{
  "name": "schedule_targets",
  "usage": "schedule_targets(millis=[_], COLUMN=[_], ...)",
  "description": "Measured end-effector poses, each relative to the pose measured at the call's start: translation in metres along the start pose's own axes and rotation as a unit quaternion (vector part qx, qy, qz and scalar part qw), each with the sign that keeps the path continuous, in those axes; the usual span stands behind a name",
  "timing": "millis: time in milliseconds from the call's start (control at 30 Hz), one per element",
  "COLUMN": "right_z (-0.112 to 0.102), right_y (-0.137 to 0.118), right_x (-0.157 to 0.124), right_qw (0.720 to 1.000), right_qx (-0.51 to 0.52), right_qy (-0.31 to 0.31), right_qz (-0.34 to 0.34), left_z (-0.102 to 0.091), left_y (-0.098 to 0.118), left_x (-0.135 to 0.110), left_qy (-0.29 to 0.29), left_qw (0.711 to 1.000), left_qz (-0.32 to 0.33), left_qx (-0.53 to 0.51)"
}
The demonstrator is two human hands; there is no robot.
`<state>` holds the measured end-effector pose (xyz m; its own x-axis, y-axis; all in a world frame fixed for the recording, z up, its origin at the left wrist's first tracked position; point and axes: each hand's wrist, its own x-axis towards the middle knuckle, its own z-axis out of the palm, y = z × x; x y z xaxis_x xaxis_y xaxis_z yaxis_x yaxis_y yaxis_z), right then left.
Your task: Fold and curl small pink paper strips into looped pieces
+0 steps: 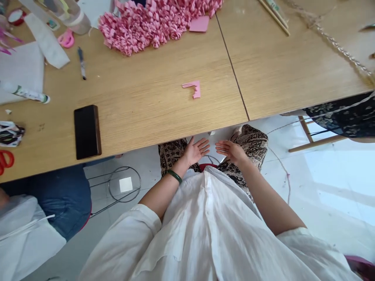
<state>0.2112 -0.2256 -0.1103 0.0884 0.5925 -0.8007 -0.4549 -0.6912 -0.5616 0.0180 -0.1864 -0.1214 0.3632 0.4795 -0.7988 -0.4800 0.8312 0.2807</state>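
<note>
My left hand (pixel 197 151) is open, palm up, over my lap just below the table edge, with nothing in it. Beside it, my right hand (pixel 230 151) is also open, its fingers stretched toward the left one; the two do not touch. A dark green bangle (pixel 175 176) circles my left wrist. On the wooden table (pixel 146 105) in front of me lies a cut scrap of pink paper (pixel 197 88). Farther back sits a long heap of curled pink paper flowers (pixel 152 25), with a square pink paper piece (pixel 199 24) at its front edge.
On the left lie a black phone (pixel 86 132), a pen (pixel 81 62), pink scissors (pixel 66 38), a glue stick (pixel 29 93) and red-handled scissors (pixel 6 160). Wooden sticks (pixel 275 17) and a braided cord (pixel 336 45) are at right. People sit on both sides.
</note>
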Motion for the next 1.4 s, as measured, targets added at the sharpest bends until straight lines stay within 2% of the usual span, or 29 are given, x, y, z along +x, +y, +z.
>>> schedule_targets(millis=[133, 267, 367, 467, 600, 700, 800, 900, 1067, 1200, 1400], right_z=[0.021, 0.042, 0.049, 0.045, 0.03, 0.023, 0.022, 0.024, 0.029, 0.033, 0.037], right_y=[0.021, 0.037, 0.039, 0.034, 0.022, 0.014, 0.006, 0.001, -0.007, -0.011, -0.012], right_x=[0.04, 0.058, 0.066, 0.068, 0.044, 0.004, -0.037, -0.065, -0.082, -0.087, -0.089], right_qw=[0.999, 0.998, 0.997, 0.996, 0.991, 0.983, 0.978, 0.971, 0.961, 0.956, 0.953], right_qx=[-0.007, -0.004, 0.021, 0.067, 0.117, 0.152, 0.126, 0.098, 0.078, 0.072, 0.057], right_qy=[0.046, 0.067, 0.068, 0.061, 0.018, -0.078, -0.166, -0.212, -0.24, -0.256, -0.264], right_qz=[0.017, -0.007, -0.007, 0.017, 0.063, 0.074, 0.023, -0.052, -0.115, -0.126, -0.134], left_z=[-0.011, -0.014, -0.013, -0.008, 0.006, 0.024, 0.042, 0.057, 0.067, 0.07, 0.069], left_y=[-0.006, -0.007, -0.005, -0.005, -0.009, -0.012, -0.013, -0.013, -0.01, -0.007, -0.004], left_x=[0.025, 0.039, 0.041, 0.03, -0.008, -0.042, -0.068, -0.081, -0.094, -0.105, -0.112], left_qy=[0.032, 0.054, 0.052, 0.04, -0.024, -0.045, -0.106, -0.133, -0.151, -0.175, -0.163], left_qw=[0.999, 0.997, 0.997, 0.997, 0.999, 0.998, 0.994, 0.991, 0.988, 0.983, 0.985], left_qz=[0.006, 0.017, 0.027, 0.021, -0.025, -0.029, -0.013, 0.002, 0.02, 0.039, 0.05], left_qx=[-0.022, -0.042, -0.057, -0.06, -0.041, -0.025, -0.02, -0.027, -0.026, -0.024, -0.02])
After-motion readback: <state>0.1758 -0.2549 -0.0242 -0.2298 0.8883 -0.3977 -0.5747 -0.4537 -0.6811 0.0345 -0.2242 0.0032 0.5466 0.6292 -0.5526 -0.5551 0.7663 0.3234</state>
